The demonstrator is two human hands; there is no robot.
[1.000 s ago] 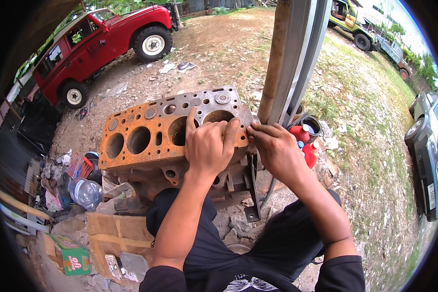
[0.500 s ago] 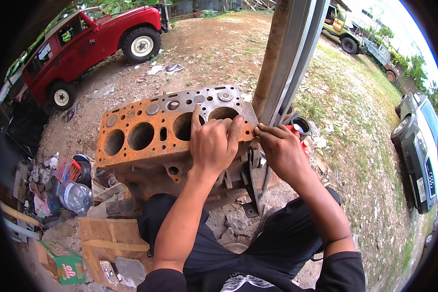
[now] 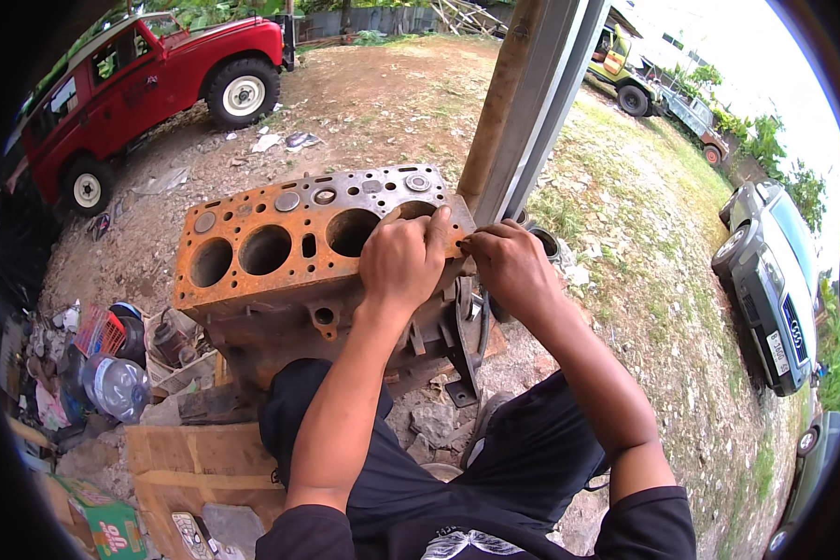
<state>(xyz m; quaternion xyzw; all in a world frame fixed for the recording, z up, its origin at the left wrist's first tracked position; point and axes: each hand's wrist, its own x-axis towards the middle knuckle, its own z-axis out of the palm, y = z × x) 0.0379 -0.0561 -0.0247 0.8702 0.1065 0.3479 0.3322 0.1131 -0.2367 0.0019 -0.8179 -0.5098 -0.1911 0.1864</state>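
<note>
A rust-orange engine block (image 3: 280, 291) stands before me, its flat top and round cylinder bores facing up. Toward the right end that top turns bare grey. My left hand (image 3: 401, 263) rests over this end beside the rightmost bore, fingers curled under and thumb pointing up; its fingertips are hidden. At the block's right corner, my right hand (image 3: 513, 269) has its fingertips pinched together near a small bolt hole. Whatever may be between them is too small or covered to tell. A dark metal bracket (image 3: 465, 345) hangs below this corner.
Just behind the block's right end rises a post of wood and grey metal (image 3: 532, 121). Clutter with a clear plastic bottle (image 3: 119, 387) lies at left, above flattened cardboard (image 3: 196, 467). A red off-road vehicle (image 3: 159, 79) and a grey car (image 3: 765, 280) stand farther out.
My left index finger, stretched out over the block before, is now curled in. My right hand stays at the corner. The whole view has shifted slightly.
</note>
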